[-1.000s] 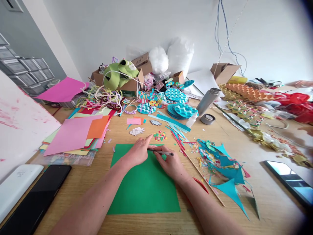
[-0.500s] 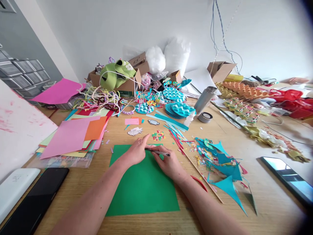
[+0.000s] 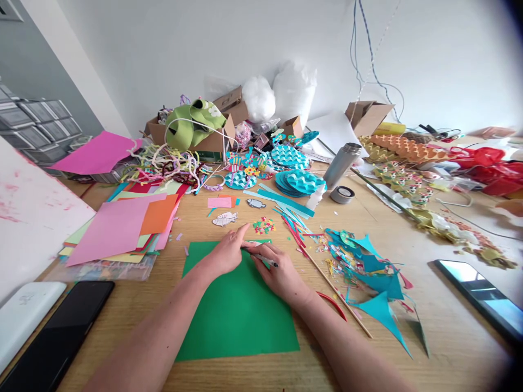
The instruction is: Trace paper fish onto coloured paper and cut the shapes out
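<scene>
A sheet of green paper lies flat on the table in front of me, under both hands. Near its top edge my left hand bears down, one finger stretched forward and the others curled and mostly hidden. My right hand grips a pen, its tip end close to the left fingertips. Between the hands a small pale piece shows only in part; I cannot tell its kind. Beyond the sheet lie two fish cutouts, one white and one grey, and a little heap of coloured confetti.
Stacked coloured paper and a black phone lie to the left. On the right are a thin wooden stick, blue paper scraps and another phone. A steel flask and a glue bottle stand farther back.
The pen in my right hand has tilted and shifted slightly left, with small finger movement. My left hand and the green sheet stay in place.
</scene>
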A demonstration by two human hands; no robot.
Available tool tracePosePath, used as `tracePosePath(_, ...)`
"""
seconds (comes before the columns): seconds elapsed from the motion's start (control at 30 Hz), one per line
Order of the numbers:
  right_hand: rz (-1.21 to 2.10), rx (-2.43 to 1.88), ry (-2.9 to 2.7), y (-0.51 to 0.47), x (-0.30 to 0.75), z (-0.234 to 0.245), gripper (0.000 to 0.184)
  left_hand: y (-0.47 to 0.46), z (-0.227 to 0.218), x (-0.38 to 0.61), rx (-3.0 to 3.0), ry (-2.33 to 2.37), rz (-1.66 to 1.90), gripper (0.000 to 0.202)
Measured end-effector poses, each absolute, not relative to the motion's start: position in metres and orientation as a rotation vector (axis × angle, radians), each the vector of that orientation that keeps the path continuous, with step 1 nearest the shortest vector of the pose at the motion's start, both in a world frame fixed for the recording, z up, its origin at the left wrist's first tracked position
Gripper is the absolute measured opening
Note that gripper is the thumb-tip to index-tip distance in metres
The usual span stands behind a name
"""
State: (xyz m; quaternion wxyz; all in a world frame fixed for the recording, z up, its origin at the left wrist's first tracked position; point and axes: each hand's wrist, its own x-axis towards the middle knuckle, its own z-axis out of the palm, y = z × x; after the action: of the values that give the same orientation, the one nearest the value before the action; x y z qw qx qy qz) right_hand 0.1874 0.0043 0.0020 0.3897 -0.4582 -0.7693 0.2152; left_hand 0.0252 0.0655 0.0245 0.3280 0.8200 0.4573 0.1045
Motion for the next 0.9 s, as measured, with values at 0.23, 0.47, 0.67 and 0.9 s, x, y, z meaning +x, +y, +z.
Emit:
tracePosePath(0.23, 0.518, -1.161, -1.933, 0.004, 0.189, 0.005, 0.019, 0.066, 0.023, 0.025, 2.164, 1.199, 0.289, 0.079)
tracePosePath(0.47, 0.466, -1.208, -1.92, 0.004, 0.19, 0.006, 0.014, 0.067, 0.017, 0.023, 2.15, 1.168, 0.321, 0.077)
tracePosePath(0.67, 0.473, -1.242, -1.909, 0.003, 0.192, 0.007, 0.012, 0.068, 0.014, 0.023, 2.147, 1.146, 0.348, 0.078)
tracePosePath(0.9, 0.438, -1.276, -1.911, 0.003, 0.193, 0.009, 0.012, 0.066, 0.014, 0.023, 2.161, 1.137, 0.362, 0.075)
